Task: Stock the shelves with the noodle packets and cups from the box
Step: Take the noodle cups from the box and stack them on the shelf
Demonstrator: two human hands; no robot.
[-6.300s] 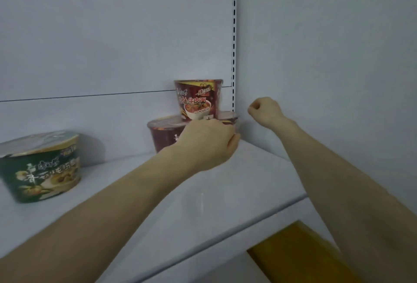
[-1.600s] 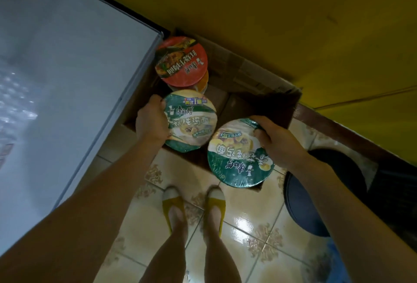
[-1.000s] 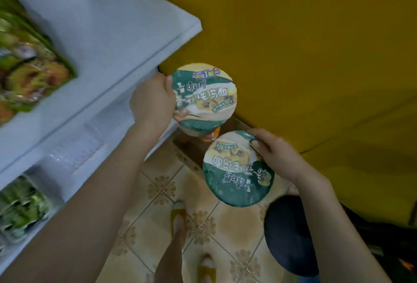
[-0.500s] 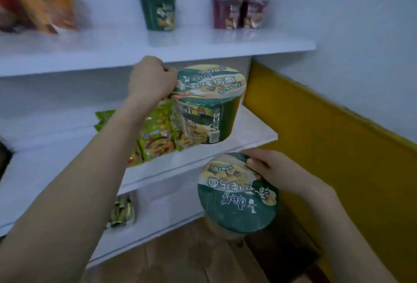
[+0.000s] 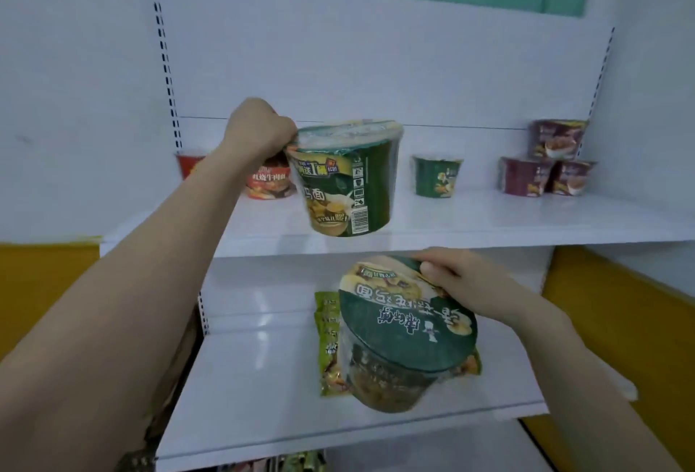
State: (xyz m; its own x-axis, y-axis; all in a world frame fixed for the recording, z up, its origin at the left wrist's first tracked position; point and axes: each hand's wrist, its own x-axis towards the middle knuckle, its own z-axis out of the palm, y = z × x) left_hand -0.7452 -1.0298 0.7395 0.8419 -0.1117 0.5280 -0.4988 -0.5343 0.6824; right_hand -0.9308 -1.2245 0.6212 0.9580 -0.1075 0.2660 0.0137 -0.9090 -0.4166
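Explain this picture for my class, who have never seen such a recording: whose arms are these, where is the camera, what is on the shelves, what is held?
There is no machine: a person wears a camera on the head, so the picture shows what they see. The left hand grips a green noodle cup at its rim, before the upper shelf. The right hand holds a second green cup, tilted, lid toward the camera, before the lower shelf. On the upper shelf stand red cups, a lone green cup and three maroon cups, one atop two. On the lower shelf lie green packets.
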